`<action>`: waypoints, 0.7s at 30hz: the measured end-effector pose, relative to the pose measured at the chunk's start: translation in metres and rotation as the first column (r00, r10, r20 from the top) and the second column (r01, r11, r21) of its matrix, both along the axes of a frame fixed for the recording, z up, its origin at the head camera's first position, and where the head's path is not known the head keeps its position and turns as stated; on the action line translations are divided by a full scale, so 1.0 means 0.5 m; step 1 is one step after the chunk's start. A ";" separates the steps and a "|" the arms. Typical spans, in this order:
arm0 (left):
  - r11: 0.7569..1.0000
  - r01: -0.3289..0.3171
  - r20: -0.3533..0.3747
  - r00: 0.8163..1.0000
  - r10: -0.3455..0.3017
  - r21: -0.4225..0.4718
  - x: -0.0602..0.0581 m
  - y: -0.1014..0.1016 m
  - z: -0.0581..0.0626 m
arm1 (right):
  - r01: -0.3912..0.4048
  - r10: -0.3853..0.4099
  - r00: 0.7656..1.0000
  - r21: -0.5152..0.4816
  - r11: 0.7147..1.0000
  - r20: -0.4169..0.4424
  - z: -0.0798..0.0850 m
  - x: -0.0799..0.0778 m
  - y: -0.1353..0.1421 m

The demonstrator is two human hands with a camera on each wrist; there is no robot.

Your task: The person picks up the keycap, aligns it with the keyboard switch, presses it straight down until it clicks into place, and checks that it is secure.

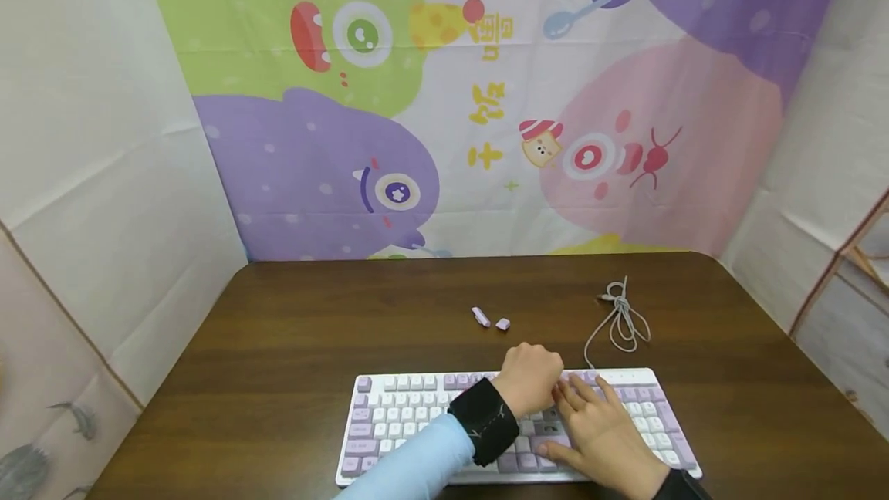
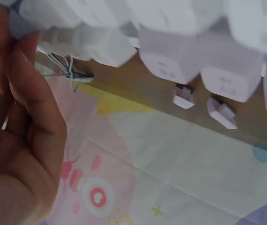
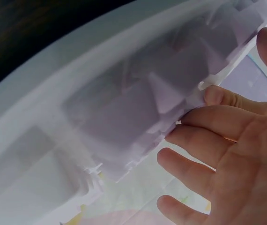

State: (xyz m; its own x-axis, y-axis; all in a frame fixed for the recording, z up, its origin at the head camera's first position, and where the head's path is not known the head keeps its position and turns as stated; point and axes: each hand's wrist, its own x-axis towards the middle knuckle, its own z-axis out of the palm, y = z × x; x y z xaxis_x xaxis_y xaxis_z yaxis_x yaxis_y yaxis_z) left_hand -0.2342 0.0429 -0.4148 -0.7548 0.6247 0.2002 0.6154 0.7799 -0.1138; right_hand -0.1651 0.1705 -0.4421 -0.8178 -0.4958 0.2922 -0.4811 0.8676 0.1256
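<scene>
A white and lavender keyboard (image 1: 410, 407) lies near the front of the table. My left hand (image 1: 531, 378), coming from a light-blue sleeve, is over its middle-right part with fingers curled. In the left wrist view that hand's thumb and finger pinch a pale lavender keycap (image 2: 20, 24) at the key rows. My right hand (image 1: 603, 438) rests on the keyboard's right part, fingers extended and spread; in the right wrist view its fingertips touch the lavender keys (image 3: 124, 122). Two loose lavender keycaps, a longer one (image 1: 481, 317) and a smaller one (image 1: 503, 324), lie behind the keyboard.
A bundled pale cable (image 1: 621, 322) runs from the keyboard's back edge onto the brown wooden table (image 1: 278, 330). A cartoon-print cloth (image 1: 486, 207) hangs along the table's far edge, with pale cloth at both sides.
</scene>
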 end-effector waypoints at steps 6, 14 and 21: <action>0.999 -0.017 0.001 1.000 0.017 0.038 0.028 0.000 -0.030 | 0.014 -0.013 0.995 -0.011 1.000 0.096 -0.014 0.019 -0.003; 0.995 -0.063 0.042 0.997 0.060 0.076 0.032 -0.005 -0.033 | -0.005 0.005 0.999 -0.007 1.000 0.041 -0.018 0.017 -0.008; 0.991 -0.087 0.134 0.988 0.073 0.098 -0.007 -0.011 -0.020 | 0.015 -0.015 1.000 0.002 1.000 0.016 0.002 -0.002 -0.024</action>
